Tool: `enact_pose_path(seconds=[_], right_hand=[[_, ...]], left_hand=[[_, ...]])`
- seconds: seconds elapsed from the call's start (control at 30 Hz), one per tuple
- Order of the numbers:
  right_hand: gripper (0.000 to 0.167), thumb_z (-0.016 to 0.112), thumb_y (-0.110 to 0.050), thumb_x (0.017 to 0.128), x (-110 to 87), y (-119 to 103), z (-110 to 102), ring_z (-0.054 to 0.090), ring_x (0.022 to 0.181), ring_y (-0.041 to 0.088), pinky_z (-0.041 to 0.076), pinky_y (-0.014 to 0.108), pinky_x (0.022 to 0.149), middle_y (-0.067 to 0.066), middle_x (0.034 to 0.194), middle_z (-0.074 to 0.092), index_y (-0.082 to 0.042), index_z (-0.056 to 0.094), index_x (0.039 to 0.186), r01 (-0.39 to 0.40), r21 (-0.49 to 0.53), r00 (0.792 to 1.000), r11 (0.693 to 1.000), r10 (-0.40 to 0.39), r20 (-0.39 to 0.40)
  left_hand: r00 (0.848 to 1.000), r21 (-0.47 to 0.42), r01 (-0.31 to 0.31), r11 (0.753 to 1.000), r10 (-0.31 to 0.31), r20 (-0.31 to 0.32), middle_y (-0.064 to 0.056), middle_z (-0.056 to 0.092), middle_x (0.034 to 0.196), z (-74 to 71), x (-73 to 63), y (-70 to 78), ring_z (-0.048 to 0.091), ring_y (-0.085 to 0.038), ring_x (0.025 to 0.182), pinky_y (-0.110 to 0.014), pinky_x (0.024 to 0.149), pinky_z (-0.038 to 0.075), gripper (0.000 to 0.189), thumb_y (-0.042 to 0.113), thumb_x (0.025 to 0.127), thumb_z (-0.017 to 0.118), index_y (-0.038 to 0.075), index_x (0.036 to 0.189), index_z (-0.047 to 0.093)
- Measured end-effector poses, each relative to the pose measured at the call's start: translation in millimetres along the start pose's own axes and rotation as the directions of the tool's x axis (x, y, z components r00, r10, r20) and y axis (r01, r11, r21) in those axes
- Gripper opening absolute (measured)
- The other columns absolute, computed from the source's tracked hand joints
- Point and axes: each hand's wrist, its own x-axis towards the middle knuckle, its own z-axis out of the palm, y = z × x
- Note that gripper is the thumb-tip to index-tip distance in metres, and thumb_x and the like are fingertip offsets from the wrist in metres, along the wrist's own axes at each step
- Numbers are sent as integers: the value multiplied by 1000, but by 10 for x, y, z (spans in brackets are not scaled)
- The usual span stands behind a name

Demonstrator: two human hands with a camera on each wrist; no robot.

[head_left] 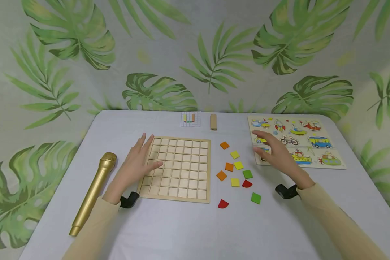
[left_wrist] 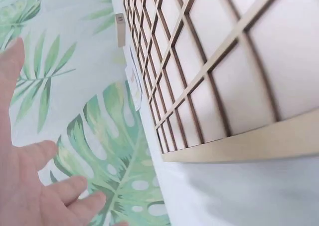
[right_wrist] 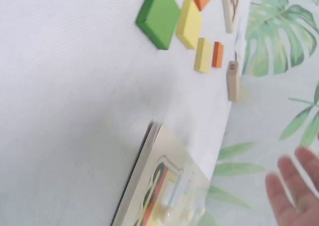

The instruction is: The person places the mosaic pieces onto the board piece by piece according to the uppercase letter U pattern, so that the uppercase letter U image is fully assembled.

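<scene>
My left hand (head_left: 133,164), fingers extended and thumb apart, is at the left edge of a wooden grid board (head_left: 182,199). The left wrist view shows the fingers (left_wrist: 70,191) apart from the board's frame (left_wrist: 239,148), with nothing held. Over the left side of a vehicle puzzle board (head_left: 339,164) is my right hand (head_left: 277,153), its fingers loosely extended and holding nothing. Between the two boards lie loose orange squares (head_left: 224,145), yellow squares (head_left: 235,182), green squares (head_left: 256,198) and red quarter-circle pieces (head_left: 223,204).
A gold microphone (head_left: 92,195) lies left of my left forearm. At the table's back edge are a small pattern card (head_left: 196,122) and an upright-looking wooden block (head_left: 213,122). Behind the table hangs a leaf-print cloth (head_left: 227,43).
</scene>
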Motion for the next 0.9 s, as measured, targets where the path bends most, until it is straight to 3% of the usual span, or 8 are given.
enact_pose_path(seconds=[0.1, 0.23, 0.37, 0.57, 0.73, 0.9], right_hand=[[47, 61, -12, 95, 62, 28, 2, 49, 120, 34, 44, 42, 97, 19, 136, 49, -5, 45, 139, -24, 196, 999, 980, 15, 45], [39, 57, -8, 96, 139, 79, 11, 52, 116, 33, 45, 21, 92, 21, 131, 51, 0, 48, 134, -75, 410, 993, 909, 30, 115], [37, 58, -10, 96, 209, 133, 45, 54, 113, 31, 47, 20, 89, 27, 129, 50, 3, 49, 130, -142, 521, 980, 842, 47, 192], [36, 59, -9, 95, 300, 226, 133, 51, 113, 39, 48, 23, 88, 26, 126, 53, 6, 50, 126, -229, 547, 957, 805, 83, 278], [33, 60, -3, 93, 364, 272, 226, 53, 110, 38, 49, 23, 87, 22, 122, 57, 9, 51, 123, -251, 541, 948, 803, 91, 306], [31, 61, 3, 91, 418, 263, 300, 55, 107, 36, 48, 21, 86, 25, 118, 58, 10, 53, 120, -262, 521, 941, 813, 96, 324]], left_hand=[[998, -119, 3, 993, 4, 60, -13, -5, 159, 22, -91, -28, 3, -41, 142, -66, 106, 14, 98, 45, 87, 68, 19, 155, 3], [991, -188, -2, 982, 27, 131, -20, -2, 158, 103, -213, -103, 3, -41, 142, -61, 109, 13, 106, 38, 83, 75, 5, 154, 3], [984, -187, 15, 982, 18, 177, -26, 2, 156, 186, -345, -187, 2, -44, 141, -60, 110, 9, 115, 40, 77, 79, -6, 150, 2], [983, -126, 5, 992, 19, 184, -30, 6, 154, 283, -460, -254, 3, -48, 140, -64, 108, 4, 127, 48, 68, 83, -11, 148, 5], [986, -37, -29, 999, 35, 165, -29, 6, 154, 320, -518, -222, 4, -47, 140, -64, 108, 4, 125, 50, 67, 82, -13, 147, 11], [987, 7, -18, 1000, 17, 162, -26, 6, 155, 339, -546, -191, 4, -45, 141, -62, 109, 4, 124, 52, 68, 81, -12, 147, 11]])
